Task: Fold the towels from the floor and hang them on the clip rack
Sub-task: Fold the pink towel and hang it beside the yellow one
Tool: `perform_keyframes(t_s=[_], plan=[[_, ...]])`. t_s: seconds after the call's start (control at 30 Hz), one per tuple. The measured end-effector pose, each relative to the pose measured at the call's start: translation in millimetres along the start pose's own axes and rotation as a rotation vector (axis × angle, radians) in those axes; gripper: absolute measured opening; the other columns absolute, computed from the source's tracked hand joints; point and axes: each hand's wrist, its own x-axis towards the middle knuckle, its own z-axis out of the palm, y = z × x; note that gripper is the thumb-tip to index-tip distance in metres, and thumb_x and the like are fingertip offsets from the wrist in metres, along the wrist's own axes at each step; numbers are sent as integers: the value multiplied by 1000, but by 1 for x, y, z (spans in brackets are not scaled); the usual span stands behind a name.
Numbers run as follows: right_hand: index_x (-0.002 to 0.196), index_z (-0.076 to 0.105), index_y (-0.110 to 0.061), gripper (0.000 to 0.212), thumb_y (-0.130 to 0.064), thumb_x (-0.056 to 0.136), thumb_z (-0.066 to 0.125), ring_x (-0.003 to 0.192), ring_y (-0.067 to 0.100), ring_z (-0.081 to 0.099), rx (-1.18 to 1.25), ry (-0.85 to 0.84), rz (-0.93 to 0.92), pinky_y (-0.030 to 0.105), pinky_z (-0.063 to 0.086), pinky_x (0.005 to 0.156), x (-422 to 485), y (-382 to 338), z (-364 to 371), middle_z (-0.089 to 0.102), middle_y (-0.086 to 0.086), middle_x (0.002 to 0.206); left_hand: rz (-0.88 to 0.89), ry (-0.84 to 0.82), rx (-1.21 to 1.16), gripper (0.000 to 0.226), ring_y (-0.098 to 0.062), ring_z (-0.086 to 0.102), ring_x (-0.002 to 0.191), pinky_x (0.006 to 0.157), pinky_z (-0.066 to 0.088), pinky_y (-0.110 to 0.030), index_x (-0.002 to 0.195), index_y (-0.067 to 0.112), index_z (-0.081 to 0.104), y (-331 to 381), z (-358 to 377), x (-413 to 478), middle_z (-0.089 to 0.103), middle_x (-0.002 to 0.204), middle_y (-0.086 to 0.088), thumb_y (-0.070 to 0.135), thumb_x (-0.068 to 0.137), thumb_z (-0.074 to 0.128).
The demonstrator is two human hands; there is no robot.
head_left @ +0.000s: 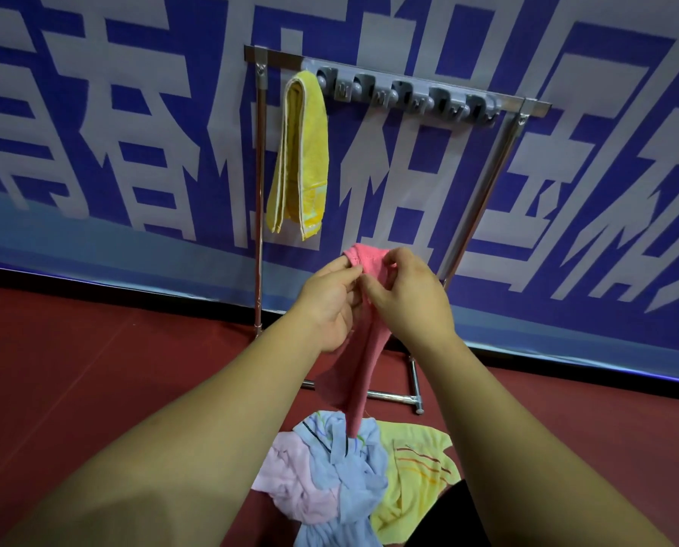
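There are five towels. One yellow towel hangs folded on the clip rack, at its left end. The grey bar on the rack has five clips, as far as I can count.

One dark pink towel is up in the air in front of the rack. The left hand and the right hand both pinch its top edge, close together. The hands hide part of it. Its bottom tip hangs down in front of the pile.

Three towels lie in a messy pile on the red floor: a light pink towel, a blue towel and a pale yellow towel. The blue one lies on top of the other two.

Behind the rack is a blue and white wall. The two arms cover some of the floor.
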Motion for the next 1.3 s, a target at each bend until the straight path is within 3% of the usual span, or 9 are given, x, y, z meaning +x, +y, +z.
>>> perform_keyframes(t_s=[0.13, 0.3, 0.5, 0.6, 0.67, 0.8, 0.97, 1.13, 1.3], plan=[[109, 66, -21, 35, -51, 104, 49, 87, 25, 63, -83, -48, -40, 36, 46, 67, 6, 4, 5, 66, 0, 95, -37, 29, 17, 24, -14, 80, 81, 63, 61, -27, 129, 14, 73, -6, -1, -1, 82, 103, -6, 20, 108, 61], [109, 73, -17, 33, -33, 105, 45, 90, 29, 67, -201, -106, -87, 37, 52, 68, 8, 2, 5, 69, 6, 99, -53, 101, 52, 20, -18, 77, 68, 57, 60, -27, 118, 5, 78, -11, -6, 0, 80, 87, -10, 13, 105, 65], [108, 74, -15, 30, -28, 105, 47, 86, 28, 64, -292, -84, -142, 35, 47, 66, 7, -1, 4, 65, 3, 98, -106, 129, 239, 30, -11, 59, 42, 45, 47, -20, 79, 14, 66, -19, -4, -1, 65, 56, -2, 10, 107, 55], [106, 73, -17, 28, -31, 106, 49, 77, 23, 57, -283, -56, -210, 33, 42, 61, 1, 0, 6, 57, -2, 90, -126, 138, 250, 28, -14, 59, 47, 51, 48, -24, 81, 18, 66, -20, -2, 1, 65, 59, -1, 15, 108, 57], [109, 73, -20, 29, -34, 107, 49, 80, 24, 60, -276, -62, -229, 35, 48, 62, -3, 1, 6, 60, -2, 92, -119, 157, 211, 28, -14, 60, 50, 53, 48, -25, 85, 19, 68, -21, -1, 2, 66, 61, -1, 21, 110, 55], [124, 61, -23, 25, -32, 106, 48, 93, 28, 67, -239, -90, -187, 37, 48, 66, -11, -1, 4, 67, 0, 106, -88, 150, 19, 16, -18, 73, 70, 58, 57, -28, 110, 16, 71, -20, 3, 4, 77, 91, -8, 21, 111, 55], [105, 34, -22, 20, -28, 98, 52, 69, 31, 57, -153, -83, -58, 36, 38, 58, -19, 0, 8, 57, -3, 78, -39, 135, -187, 17, -16, 81, 75, 58, 62, -25, 116, 9, 71, -11, 5, 7, 83, 89, -9, 13, 111, 55], [102, 38, -21, 15, -19, 95, 51, 68, 29, 56, -117, -75, -69, 35, 37, 57, -19, -2, 8, 51, -6, 71, -26, 117, -259, 20, -17, 82, 78, 63, 64, -27, 125, 7, 68, -6, 5, 10, 83, 90, -10, 10, 109, 57], [97, 43, -18, 12, -21, 96, 54, 62, 27, 53, -104, -31, -185, 34, 33, 52, -24, -5, 9, 51, -4, 69, 17, 202, -241, 23, -20, 81, 71, 56, 63, -31, 126, 14, 67, 1, 6, 18, 80, 98, -14, 5, 108, 57]])
